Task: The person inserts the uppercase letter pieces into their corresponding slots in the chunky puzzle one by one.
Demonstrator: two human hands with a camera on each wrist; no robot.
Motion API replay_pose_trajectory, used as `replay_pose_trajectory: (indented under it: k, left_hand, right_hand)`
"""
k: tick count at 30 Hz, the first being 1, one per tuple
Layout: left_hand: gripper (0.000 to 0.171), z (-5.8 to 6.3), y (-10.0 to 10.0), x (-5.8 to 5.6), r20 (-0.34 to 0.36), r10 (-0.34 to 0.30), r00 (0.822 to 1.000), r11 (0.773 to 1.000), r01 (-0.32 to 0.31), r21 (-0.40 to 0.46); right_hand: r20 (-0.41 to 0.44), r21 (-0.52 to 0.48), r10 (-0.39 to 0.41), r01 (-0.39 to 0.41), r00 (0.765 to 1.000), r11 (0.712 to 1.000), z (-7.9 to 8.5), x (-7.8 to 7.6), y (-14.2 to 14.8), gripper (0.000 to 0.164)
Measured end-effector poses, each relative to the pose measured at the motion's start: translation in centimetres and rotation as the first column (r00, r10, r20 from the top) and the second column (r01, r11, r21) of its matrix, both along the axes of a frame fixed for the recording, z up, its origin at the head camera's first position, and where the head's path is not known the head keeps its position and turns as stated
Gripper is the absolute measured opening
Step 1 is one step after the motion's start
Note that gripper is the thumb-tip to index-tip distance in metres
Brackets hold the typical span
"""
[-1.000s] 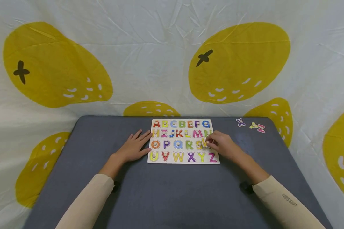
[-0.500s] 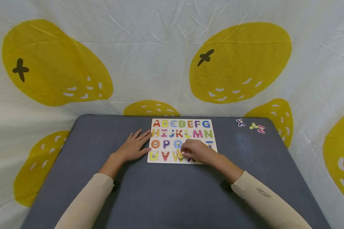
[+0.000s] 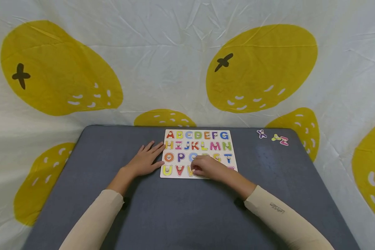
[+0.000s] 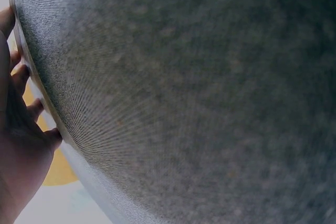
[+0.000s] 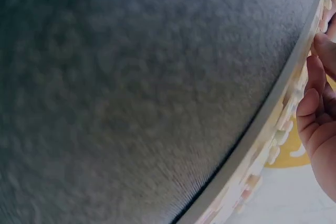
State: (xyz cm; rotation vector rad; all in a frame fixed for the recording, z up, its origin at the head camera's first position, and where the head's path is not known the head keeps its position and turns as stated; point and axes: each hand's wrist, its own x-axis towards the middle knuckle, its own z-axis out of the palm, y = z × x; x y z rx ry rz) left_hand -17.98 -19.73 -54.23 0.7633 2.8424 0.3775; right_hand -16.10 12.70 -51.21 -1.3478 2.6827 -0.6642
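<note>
A white alphabet puzzle board (image 3: 237,169) lies on the table with rows of colored letters. My right hand (image 3: 208,168) is over its bottom row, fingertips pinching the yellow letter W piece (image 3: 190,171) at the W spot. The hand hides part of that piece and the letters beside it. In the right wrist view, my right hand (image 5: 321,124) has curled fingers above the board's edge. My left hand (image 3: 145,161) rests at the board's left side with straight, spread fingers touching it; the left wrist view shows that hand (image 4: 23,145) along the edge.
At the table's far right corner lie loose letter pieces: a purple X (image 3: 261,134), a yellow Y (image 3: 275,137) and a pink Z (image 3: 284,140), the last two touching. The dark grey table (image 3: 175,215) meets a white curtain (image 3: 162,69) with yellow shapes at its far edge.
My right hand has moved left and nearer across the board, carrying the yellow W from beside the S and T to the W spot, then lowering it. My left hand has stayed put.
</note>
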Motion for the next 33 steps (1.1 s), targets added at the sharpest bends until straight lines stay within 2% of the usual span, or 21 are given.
replay_pose_trajectory:
  k: [6, 11, 15, 22, 28, 33]
  left_hand:
    - [0.076, 0.2, 0.2, 0.0, -0.007, -0.004, 1.000, 1.000, 0.004, 0.019]
    - [0.076, 0.3, 0.4, 0.1, -0.006, -0.007, 1.000, 1.000, 0.007, 0.020]
    - [0.076, 0.2, 0.4, 0.2, -0.004, -0.002, 1.000, 1.000, 0.002, 0.014]
    - [0.076, 0.2, 0.4, 0.0, -0.003, 0.000, 1.000, 1.000, 0.000, 0.006]
    - [0.076, 0.2, 0.4, 0.0, -0.001, -0.003, 1.000, 1.000, 0.003, 0.004]
    - [0.077, 0.4, 0.4, 0.3, 0.005, 0.004, 1.000, 1.000, -0.004, 0.007]
  right_hand:
    - [0.003, 0.018, -0.026, 0.026, 1.000, 0.999, 0.0, 0.2, -0.1, 0.005]
    - [0.068, 0.028, -0.062, 0.061, 0.996, 0.998, 0.4, 0.1, 0.8, 0.008]
    - [0.100, 0.022, -0.106, 0.105, 0.989, 0.994, 0.7, -0.1, 2.5, 0.011]
    - [0.040, -0.032, -0.207, 0.208, 0.977, 0.978, 0.8, -0.7, 7.2, 0.010]
    - [0.014, -0.029, -0.344, 0.344, 0.939, 0.939, 0.9, -1.5, 12.0, 0.013]
    - [-0.027, -0.021, -0.461, 0.461, 0.887, 0.887, 0.9, -2.6, 16.0, 0.015]
